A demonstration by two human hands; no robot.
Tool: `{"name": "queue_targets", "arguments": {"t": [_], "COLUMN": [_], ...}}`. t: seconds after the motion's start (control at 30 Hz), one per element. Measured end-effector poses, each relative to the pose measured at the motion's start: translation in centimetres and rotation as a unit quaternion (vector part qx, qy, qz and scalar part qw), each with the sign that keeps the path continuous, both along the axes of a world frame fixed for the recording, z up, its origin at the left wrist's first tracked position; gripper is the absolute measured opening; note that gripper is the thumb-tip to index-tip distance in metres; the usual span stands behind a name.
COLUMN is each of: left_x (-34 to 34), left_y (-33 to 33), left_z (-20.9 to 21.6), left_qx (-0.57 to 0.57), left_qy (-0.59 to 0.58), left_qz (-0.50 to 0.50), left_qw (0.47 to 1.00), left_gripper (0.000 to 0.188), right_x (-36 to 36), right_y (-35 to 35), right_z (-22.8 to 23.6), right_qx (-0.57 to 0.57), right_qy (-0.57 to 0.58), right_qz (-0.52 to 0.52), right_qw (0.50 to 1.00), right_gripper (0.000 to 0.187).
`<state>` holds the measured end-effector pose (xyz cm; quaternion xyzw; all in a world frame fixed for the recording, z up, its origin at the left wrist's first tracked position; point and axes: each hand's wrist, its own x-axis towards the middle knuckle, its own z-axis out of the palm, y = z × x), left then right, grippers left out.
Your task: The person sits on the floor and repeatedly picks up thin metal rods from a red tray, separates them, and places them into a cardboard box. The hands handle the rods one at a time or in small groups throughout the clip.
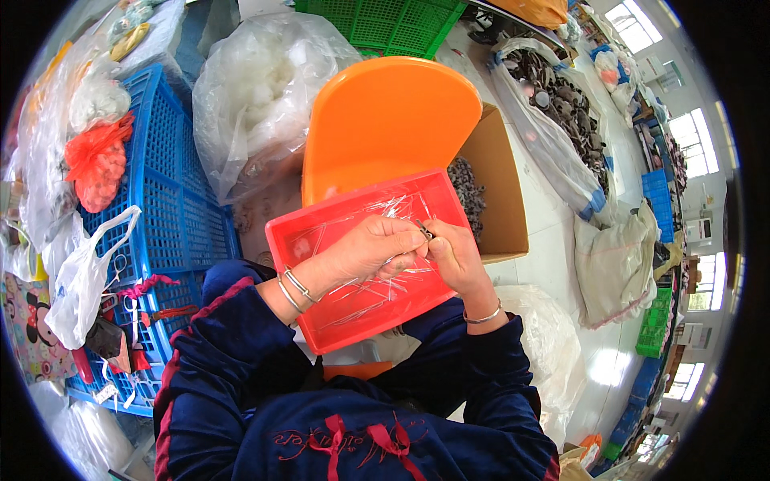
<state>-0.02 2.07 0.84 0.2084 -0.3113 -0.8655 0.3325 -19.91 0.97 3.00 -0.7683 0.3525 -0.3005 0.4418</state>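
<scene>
Above a red plastic tray (341, 327), my two hands meet with their fingertips pinched together. A small dark grey piece (424, 231) sticks up between them, too small to name. My left hand (377, 247) grips it from the left, thumb and forefinger pressed close. My right hand (455, 260) pinches it from the other side, fingers curled in. Thin clear plastic strands (393, 207) lie scattered in the tray. The tray rests tilted around my lap, its far side against an orange chair (389, 120).
A blue plastic crate (172, 216) at my left has bags and scissors (116, 264) hanging on it. Behind the chair are a clear bag of white stuffing (261, 88) and a green crate (385, 22). To the right stand a cardboard box (504, 192) and a sack of grey-brown pieces (561, 104).
</scene>
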Motion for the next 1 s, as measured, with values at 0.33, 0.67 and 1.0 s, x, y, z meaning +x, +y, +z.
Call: {"name": "queue_targets", "arguments": {"t": [0.33, 0.67, 1.0], "left_x": [-0.1, 0.1, -0.4], "left_y": [0.1, 0.0, -1.0], "left_z": [-0.2, 0.2, -0.8], "left_qx": [-0.018, -0.023, -0.149], "left_qy": [0.0, -0.017, -0.191], "left_qz": [0.003, -0.003, 0.06], "left_qw": [1.0, 1.0, 0.968], "left_gripper": [0.022, 0.022, 0.025], "right_x": [0.1, 0.0, 0.1], "right_y": [-0.2, 0.0, -0.8], "right_z": [-0.1, -0.1, -1.3], "right_qx": [-0.042, -0.06, 0.145], "right_qy": [-0.017, 0.015, -0.004], "right_qz": [0.009, -0.01, -0.073], "right_qw": [0.999, 0.998, 0.987], "right_gripper": [0.028, 0.026, 0.028]}}
